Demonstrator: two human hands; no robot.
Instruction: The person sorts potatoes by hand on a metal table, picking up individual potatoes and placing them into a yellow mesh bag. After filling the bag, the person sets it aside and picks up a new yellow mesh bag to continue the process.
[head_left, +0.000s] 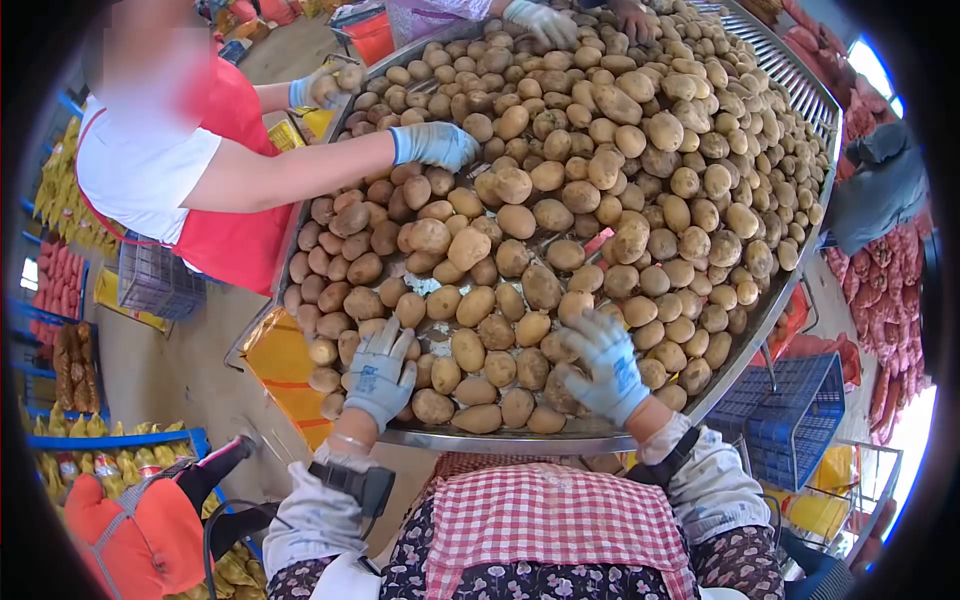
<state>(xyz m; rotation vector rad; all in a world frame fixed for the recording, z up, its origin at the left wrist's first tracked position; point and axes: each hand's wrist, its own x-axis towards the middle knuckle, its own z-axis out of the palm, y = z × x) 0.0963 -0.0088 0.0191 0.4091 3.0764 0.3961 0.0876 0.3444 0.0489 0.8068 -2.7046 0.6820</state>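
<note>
Potatoes (468,350) cover a metal sorting table (500,442) before me, heaped thickly at the far and right side and thinner near my edge. My left hand (381,375), in a pale blue-grey glove, lies over potatoes at the near left with its fingers stretched out. Further right, my right hand (606,366) rests on potatoes in a similar glove, fingers spread apart. Neither hand visibly grips a potato, though the undersides of both are hidden. A small pink-red piece (597,241) lies among the potatoes near the middle.
A co-worker in a red apron (240,150) reaches over the left side with gloved hands. Another person's gloved hand (541,22) is at the far edge. Blue crates (790,415) stand at the right, a yellow-orange crate (287,365) at the left. Filled red sacks (888,300) line the right.
</note>
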